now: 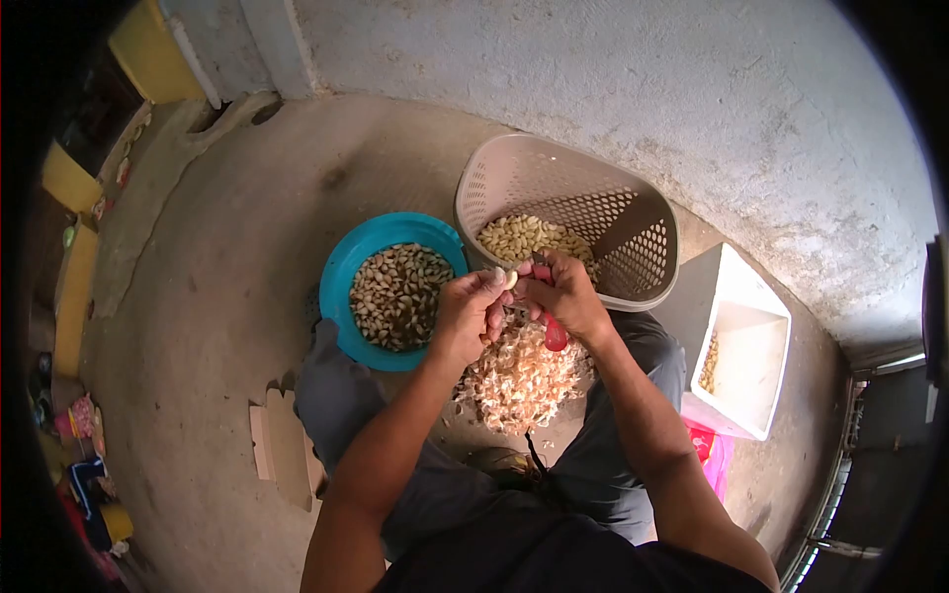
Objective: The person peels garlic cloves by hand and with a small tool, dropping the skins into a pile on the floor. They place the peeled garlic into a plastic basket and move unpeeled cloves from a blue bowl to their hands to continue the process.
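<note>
Pinched in the fingertips of my left hand (467,314) is a pale garlic clove (511,281). My right hand (571,298) is closed around a small knife with a red handle (556,338); the handle's end sticks out below the palm, and most of the blade is hidden. Both hands meet over a heap of garlic skins (524,383) lying between the legs. To the left, a blue basin (339,287) holds many unpeeled cloves (397,296). Just beyond the hands, peeled cloves (534,237) cover the bottom of a beige perforated basket (568,163).
A white foam box (759,336) with some cloves inside stands at the right, beside a pink bag (717,465). Flattened cardboard (282,445) lies on the floor to the left. A pale wall (613,79) rises behind the basket.
</note>
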Demonstrator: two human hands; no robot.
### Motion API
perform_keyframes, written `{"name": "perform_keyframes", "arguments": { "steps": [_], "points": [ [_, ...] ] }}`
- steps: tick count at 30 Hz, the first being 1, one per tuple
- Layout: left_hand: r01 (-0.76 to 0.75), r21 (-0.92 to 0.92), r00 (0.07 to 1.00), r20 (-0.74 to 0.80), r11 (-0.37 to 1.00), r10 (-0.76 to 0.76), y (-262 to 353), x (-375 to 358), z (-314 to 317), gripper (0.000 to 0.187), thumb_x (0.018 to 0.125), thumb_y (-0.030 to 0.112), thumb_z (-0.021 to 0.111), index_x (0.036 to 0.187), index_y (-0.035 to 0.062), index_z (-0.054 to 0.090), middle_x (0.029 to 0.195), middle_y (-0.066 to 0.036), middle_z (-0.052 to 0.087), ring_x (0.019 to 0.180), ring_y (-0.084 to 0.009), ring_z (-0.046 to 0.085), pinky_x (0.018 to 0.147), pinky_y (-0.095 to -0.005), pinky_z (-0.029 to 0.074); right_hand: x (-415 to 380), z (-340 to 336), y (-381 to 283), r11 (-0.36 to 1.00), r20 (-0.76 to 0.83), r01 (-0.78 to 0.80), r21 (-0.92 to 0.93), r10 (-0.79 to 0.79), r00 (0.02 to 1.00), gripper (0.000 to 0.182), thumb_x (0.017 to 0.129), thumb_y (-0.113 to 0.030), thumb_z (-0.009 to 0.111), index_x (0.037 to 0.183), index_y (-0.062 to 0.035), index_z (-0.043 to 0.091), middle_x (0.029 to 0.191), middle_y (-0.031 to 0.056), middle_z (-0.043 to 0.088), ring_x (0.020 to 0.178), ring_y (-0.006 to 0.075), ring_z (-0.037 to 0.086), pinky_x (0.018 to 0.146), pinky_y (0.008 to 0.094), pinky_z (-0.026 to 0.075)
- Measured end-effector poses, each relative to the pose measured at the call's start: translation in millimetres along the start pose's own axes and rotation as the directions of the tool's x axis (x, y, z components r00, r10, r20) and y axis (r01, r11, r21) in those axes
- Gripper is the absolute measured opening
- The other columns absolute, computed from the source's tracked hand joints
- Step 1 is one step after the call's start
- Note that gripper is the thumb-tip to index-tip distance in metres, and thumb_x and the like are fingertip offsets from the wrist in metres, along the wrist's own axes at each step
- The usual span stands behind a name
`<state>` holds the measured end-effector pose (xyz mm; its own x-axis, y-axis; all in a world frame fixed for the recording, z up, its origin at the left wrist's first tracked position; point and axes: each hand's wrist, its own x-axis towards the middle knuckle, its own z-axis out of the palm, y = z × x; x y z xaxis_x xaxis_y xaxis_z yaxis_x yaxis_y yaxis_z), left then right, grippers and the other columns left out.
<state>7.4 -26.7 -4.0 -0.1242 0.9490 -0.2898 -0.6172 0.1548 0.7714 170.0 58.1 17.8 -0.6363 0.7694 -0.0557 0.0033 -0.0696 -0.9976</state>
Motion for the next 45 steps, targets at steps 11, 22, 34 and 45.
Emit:
{"name": "perform_keyframes", "arguments": {
  "steps": [11,22,34,45],
  "points": [
    [0.204,-0.214,0.978,0.085,0.955,-0.189,-6,5,-9,0.034,0.104,0.039,0.060,0.102,0.0056,0.065,0.079,-0.003,0.063,0.048,-0.0054,0.048,0.037,-0.0218,0.037,2,-2,-2,0.943,-0.045,-0.029,-0.332,0.015,0.999,0.012,0.094,-0.006,0.066,0.096,0.0034,0.059,0.072,0.0099,0.062,0.058,0.0151,0.060,0.053,0.0314,0.047],
    [-0.207,0.352,0.978,0.051,0.913,0.202,1,-6,15,0.040,0.106,0.038,0.058,0.103,-0.0004,0.068,0.078,-0.005,0.065,0.045,-0.0043,0.047,0.037,-0.0207,0.037,-3,2,-5,0.772,-0.025,0.168,-0.612,-0.232,0.972,0.015,0.093,-0.009,0.064,0.095,0.0049,0.057,0.078,0.0257,0.064,0.072,0.0360,0.066,0.067,0.0439,0.050],
    [0.052,-0.069,0.997,-0.057,0.996,-0.056,0,9,-12,0.032,0.102,0.037,0.063,0.094,0.0068,0.067,0.078,-0.003,0.066,0.048,-0.0078,0.051,0.037,-0.0240,0.038,-12,-3,-26,0.775,0.251,0.113,-0.622,0.061,0.966,0.020,0.085,-0.007,0.074,0.098,0.0039,0.062,0.079,0.0188,0.066,0.072,0.0292,0.065,0.070,0.0399,0.051],
    [0.054,0.174,0.998,0.017,0.983,-0.058,0,6,-7,0.027,0.101,0.028,0.068,0.092,0.0027,0.066,0.077,-0.005,0.063,0.047,-0.0058,0.051,0.035,-0.0221,0.037,-4,4,-16,0.921,0.029,0.198,-0.334,-0.200,0.979,0.007,0.094,-0.001,0.067,0.098,0.0030,0.063,0.081,0.0104,0.069,0.075,0.0134,0.064,0.068,0.0309,0.052]
  ]
}}
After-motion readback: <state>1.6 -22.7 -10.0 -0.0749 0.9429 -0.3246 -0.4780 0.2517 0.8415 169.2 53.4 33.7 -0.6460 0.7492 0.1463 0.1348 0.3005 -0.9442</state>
